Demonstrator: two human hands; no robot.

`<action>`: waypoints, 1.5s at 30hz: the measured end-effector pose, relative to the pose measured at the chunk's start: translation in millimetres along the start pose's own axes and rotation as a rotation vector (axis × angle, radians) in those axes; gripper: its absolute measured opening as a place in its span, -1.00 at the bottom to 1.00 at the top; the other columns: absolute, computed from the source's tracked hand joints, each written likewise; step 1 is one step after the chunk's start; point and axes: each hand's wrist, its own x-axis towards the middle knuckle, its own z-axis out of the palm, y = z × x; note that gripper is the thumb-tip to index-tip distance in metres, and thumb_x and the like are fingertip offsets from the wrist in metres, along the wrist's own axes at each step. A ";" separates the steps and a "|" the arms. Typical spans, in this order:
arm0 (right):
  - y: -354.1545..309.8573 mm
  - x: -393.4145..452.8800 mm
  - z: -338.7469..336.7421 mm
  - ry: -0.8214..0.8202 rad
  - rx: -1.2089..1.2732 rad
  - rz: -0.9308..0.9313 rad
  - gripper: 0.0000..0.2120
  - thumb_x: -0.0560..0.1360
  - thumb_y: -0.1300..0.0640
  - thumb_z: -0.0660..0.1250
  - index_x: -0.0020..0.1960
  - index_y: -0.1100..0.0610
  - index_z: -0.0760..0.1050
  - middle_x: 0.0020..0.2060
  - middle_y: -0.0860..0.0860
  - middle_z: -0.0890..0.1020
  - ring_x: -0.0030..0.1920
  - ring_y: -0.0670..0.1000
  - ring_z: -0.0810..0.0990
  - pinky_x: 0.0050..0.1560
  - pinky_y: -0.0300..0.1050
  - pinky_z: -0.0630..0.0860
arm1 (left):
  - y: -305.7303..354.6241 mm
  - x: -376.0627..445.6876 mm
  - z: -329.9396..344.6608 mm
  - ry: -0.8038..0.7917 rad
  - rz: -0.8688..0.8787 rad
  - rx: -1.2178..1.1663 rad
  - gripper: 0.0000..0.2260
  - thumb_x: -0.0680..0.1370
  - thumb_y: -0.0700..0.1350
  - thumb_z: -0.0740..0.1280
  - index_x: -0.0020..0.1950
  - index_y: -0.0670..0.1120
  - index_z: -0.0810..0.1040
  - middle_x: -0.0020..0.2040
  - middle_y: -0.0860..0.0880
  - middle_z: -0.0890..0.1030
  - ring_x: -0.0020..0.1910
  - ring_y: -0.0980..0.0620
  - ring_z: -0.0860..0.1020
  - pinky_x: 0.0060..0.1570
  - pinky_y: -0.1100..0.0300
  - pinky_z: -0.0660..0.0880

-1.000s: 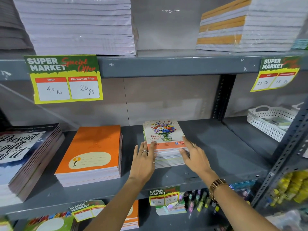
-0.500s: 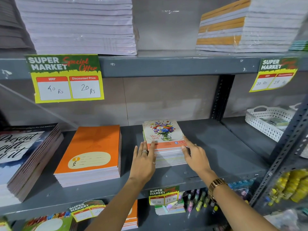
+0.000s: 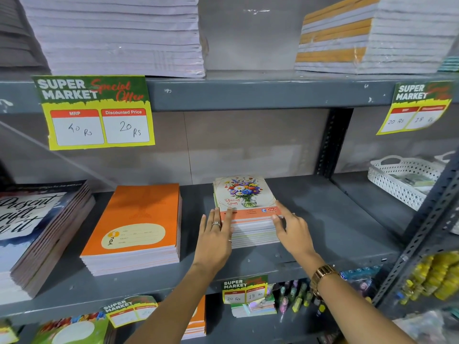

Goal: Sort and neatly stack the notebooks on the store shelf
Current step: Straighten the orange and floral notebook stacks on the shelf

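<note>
A small stack of flower-cover notebooks (image 3: 244, 194) lies in the middle of the grey middle shelf (image 3: 323, 219). My left hand (image 3: 214, 238) lies flat against the stack's front left corner, fingers spread, with the fingertips on the top cover. Against the front right corner rests my right hand (image 3: 291, 229), its fingers touching the side of the stack. Neither hand grips a notebook. To the left sits a stack of orange notebooks (image 3: 139, 219). Further left is a pile of dark notebooks with white lettering (image 3: 32, 224).
Tall white paper stacks (image 3: 114, 33) and orange-striped stacks (image 3: 372, 38) fill the upper shelf. A white perforated basket (image 3: 397, 180) sits at the right. Price tags (image 3: 95, 112) hang from shelf edges. Pens and more notebooks (image 3: 293, 299) lie on the lower shelf. A metal upright (image 3: 427, 229) stands at the right.
Both hands stay on the flower notebook stack. The fingers have shifted slightly along its front corners, and the stack has barely moved.
</note>
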 end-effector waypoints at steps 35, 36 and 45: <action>-0.4 5.4 3.7 -0.050 -0.204 -0.418 -0.63 0.48 0.33 0.31 0.28 0.18 0.50 0.26 0.14 0.56 0.34 0.14 0.45 0.37 0.15 0.34 | 20.3 -1.1 -16.5 0.087 0.048 0.069 -0.49 0.31 -0.15 0.53 0.20 -0.27 0.51 0.17 -0.24 0.60 0.18 -0.17 0.56 0.22 -0.02 0.43; -0.3 5.6 3.5 -0.050 -0.202 -0.421 -0.63 0.48 0.33 0.31 0.28 0.18 0.49 0.26 0.14 0.55 0.34 0.14 0.45 0.37 0.14 0.33 | 20.1 -0.1 -14.9 0.120 0.062 0.046 -0.49 0.32 -0.16 0.52 0.22 -0.26 0.50 0.19 -0.24 0.58 0.19 -0.18 0.55 0.23 -0.02 0.41; 6.0 -9.6 8.9 -0.090 0.206 0.145 -0.35 0.54 -0.02 0.24 0.51 0.14 0.04 0.38 0.14 0.41 0.40 0.13 0.33 0.36 0.10 0.36 | 9.2 -13.6 0.5 0.042 -0.386 -0.636 -0.31 0.49 0.17 0.22 0.49 -0.02 -0.01 0.47 -0.09 0.29 0.45 -0.19 0.24 0.31 -0.19 0.37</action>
